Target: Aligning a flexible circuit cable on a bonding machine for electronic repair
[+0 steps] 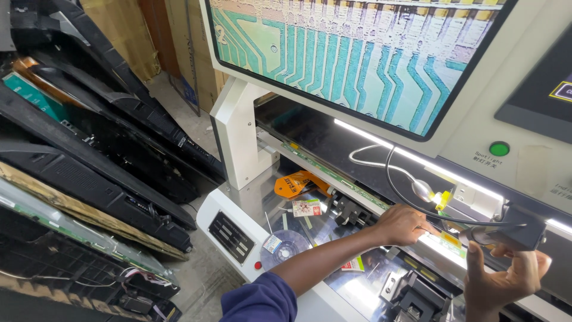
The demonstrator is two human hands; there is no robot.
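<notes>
Left hand [400, 225] stretched out toward two o'clock, fingers curled together and resting on the lit white strip [441, 247] at the machine's back edge, just beside the thin black cable [396, 191] looping down from above; nothing visibly pinched, though knuckles hide the tips, so possibly a small part underneath. Right hand [506, 275] raised at four o'clock, palm up, fingers apart and cupped beneath a dark boxy camera head [517, 229], thumb pressed to its near side. At twelve o'clock, a large monitor [357, 53] filled with magnified green circuit traces. On the shiny metal worktop [363, 292] around nine o'clock of the left hand: an orange flexible tag [296, 183], a small printed card [307, 207], a clear round disc [285, 247]. Stacked black television panels [89, 149] far at nine o'clock. Risks, by judgement: cable snagging on the left wrist and tugging the camera head askew; loose cupped support letting the head slip; forearm sweeping the card or disc off the worktop.
</notes>
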